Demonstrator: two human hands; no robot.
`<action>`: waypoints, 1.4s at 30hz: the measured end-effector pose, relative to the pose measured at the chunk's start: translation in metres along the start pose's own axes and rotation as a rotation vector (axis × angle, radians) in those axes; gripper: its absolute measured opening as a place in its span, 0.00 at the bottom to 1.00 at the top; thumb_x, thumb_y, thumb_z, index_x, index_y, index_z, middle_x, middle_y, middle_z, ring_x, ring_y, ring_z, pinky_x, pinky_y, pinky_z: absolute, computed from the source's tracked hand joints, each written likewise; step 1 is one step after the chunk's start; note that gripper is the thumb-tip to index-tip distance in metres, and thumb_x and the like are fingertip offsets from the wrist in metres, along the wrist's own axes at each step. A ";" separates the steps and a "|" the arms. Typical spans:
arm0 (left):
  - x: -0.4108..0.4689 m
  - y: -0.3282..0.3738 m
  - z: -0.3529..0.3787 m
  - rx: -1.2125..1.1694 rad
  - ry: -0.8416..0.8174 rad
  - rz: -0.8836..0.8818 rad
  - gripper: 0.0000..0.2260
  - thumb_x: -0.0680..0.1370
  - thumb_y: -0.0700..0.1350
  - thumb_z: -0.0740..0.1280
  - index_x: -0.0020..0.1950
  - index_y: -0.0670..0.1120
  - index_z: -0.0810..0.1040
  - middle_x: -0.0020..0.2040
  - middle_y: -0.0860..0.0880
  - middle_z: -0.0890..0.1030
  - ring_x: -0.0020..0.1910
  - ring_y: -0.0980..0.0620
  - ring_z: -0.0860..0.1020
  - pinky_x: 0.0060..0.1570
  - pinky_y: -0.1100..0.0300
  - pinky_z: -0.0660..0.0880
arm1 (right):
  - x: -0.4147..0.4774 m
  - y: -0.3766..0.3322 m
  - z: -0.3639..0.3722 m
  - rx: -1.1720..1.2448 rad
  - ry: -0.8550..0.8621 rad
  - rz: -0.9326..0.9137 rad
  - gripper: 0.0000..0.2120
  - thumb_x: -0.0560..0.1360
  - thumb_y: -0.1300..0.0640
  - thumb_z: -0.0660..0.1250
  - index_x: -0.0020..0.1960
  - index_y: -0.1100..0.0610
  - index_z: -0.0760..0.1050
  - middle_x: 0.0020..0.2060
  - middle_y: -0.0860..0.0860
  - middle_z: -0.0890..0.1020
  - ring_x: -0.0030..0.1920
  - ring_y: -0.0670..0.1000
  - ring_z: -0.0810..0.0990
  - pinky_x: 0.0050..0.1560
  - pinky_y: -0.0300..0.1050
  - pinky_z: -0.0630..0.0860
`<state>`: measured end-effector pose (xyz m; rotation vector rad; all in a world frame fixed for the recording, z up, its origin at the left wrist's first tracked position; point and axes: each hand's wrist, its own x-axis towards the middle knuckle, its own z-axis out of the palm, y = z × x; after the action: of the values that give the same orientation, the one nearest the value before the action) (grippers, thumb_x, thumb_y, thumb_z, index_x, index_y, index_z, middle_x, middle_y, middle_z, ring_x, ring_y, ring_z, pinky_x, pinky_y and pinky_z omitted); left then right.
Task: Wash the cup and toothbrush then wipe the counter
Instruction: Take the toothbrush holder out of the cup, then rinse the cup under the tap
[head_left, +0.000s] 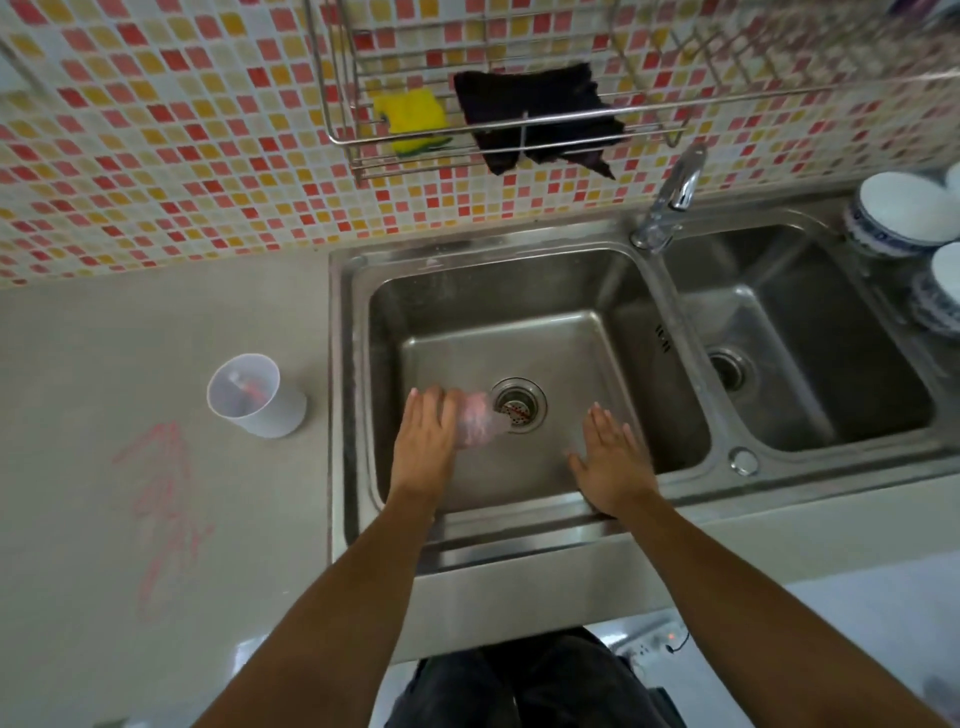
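Observation:
My left hand (426, 441) reaches into the left sink basin (519, 291) and holds a clear, pink-tinted cup (480, 426), blurred, with its mouth turned toward the drain (518, 405). My right hand (610, 467) hovers flat over the basin's front right, fingers straight, holding nothing. On the counter left of the sink stands a white translucent cup (260, 397) with a reddish toothbrush (248, 388) inside. Pink scribbled marks (161, 509) stain the counter (104, 338) in front of that cup.
A chrome faucet (675, 197) stands between the two basins, with the right basin (805, 338) beyond it. The wall rack (467, 140) holds a yellow sponge (413, 119) and a dark cloth (540, 119). Blue-and-white bowls (904, 213) are stacked at the far right.

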<state>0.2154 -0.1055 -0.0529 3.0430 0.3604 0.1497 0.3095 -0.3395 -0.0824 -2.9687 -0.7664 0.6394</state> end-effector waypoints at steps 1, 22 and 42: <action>0.002 -0.002 0.002 0.053 -0.022 0.005 0.36 0.58 0.37 0.79 0.63 0.42 0.67 0.56 0.42 0.73 0.57 0.44 0.72 0.72 0.49 0.63 | 0.000 0.000 0.000 -0.001 -0.005 -0.002 0.33 0.81 0.42 0.45 0.77 0.60 0.40 0.77 0.55 0.41 0.77 0.52 0.40 0.71 0.48 0.35; 0.041 0.003 -0.022 0.490 -0.211 0.146 0.44 0.61 0.44 0.77 0.70 0.42 0.56 0.66 0.40 0.69 0.67 0.40 0.70 0.74 0.43 0.49 | 0.000 0.003 0.001 0.104 0.002 -0.031 0.37 0.80 0.39 0.49 0.77 0.59 0.38 0.77 0.54 0.40 0.77 0.52 0.39 0.76 0.53 0.40; 0.168 0.143 -0.063 -0.412 -0.038 -0.191 0.40 0.65 0.56 0.77 0.70 0.47 0.63 0.66 0.48 0.70 0.66 0.48 0.67 0.70 0.51 0.59 | 0.123 0.094 -0.206 0.979 0.337 0.210 0.20 0.82 0.48 0.55 0.70 0.58 0.65 0.65 0.58 0.73 0.64 0.59 0.72 0.53 0.42 0.65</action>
<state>0.4044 -0.2002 0.0369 2.5873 0.5391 0.1353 0.5316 -0.3463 0.0490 -2.1454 -0.0501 0.3404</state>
